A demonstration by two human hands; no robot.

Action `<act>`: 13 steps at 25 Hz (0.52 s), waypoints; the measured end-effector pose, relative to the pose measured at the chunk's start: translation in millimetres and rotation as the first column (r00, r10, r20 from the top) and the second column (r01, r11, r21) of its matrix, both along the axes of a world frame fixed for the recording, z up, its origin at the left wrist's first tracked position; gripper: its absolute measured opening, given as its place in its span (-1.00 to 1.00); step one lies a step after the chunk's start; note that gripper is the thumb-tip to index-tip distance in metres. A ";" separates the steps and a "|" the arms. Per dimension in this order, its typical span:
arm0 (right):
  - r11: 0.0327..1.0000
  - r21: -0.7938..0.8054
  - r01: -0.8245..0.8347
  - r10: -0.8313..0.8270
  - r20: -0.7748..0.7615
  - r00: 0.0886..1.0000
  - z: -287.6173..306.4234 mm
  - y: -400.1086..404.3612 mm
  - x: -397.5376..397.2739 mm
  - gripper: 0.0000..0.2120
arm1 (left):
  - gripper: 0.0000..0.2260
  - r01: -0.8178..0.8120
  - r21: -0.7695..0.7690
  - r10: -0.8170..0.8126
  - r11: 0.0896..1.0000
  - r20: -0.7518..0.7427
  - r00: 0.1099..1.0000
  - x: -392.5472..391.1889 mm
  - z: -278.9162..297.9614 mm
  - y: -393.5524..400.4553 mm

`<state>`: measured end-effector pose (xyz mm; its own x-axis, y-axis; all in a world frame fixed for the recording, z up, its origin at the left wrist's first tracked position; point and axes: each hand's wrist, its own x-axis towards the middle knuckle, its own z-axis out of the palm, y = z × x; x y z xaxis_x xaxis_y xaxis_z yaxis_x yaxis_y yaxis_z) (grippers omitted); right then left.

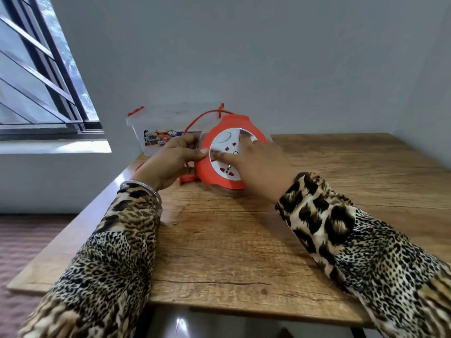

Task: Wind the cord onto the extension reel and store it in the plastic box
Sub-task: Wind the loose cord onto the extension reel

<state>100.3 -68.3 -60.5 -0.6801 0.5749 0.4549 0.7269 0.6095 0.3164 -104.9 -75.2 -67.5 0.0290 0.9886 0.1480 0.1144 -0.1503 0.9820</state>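
Both hands [170, 162] [258, 164] hold the orange reel [214, 174] on the table [231, 240].

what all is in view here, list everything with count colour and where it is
extension reel: one, orange with a white socket face, on the table near its far left part
cord: one, orange, loops up behind the reel, more beside the left hand
plastic box: one, clear with orange latches, at the table's far left against the wall
table: one, brown wood grain, fills the middle
window: one, dark bars, upper left
left hand: one, at the reel's left edge, bangle on the wrist
right hand: one, fingers on the socket face
sleeves: two, leopard print, lower corners
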 end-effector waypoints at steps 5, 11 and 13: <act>1.000 0.014 0.016 -0.015 -0.065 0.998 -0.5 -5.5 3.7 -0.58 | -0.57 0.074 0.024 -0.075 0.997 0.010 0.997 -1.5 -1.8 -1.5; 0.997 0.080 -0.009 0.027 -0.226 0.974 -2.0 4.3 17.2 -0.51 | -0.52 0.063 0.038 -0.061 0.997 -0.053 0.997 12.0 4.8 -5.1; 0.997 0.077 0.019 0.005 -0.304 0.953 -4.7 11.7 21.6 -0.47 | -0.55 -0.002 0.089 0.004 0.996 -0.024 1.000 29.1 3.8 -5.4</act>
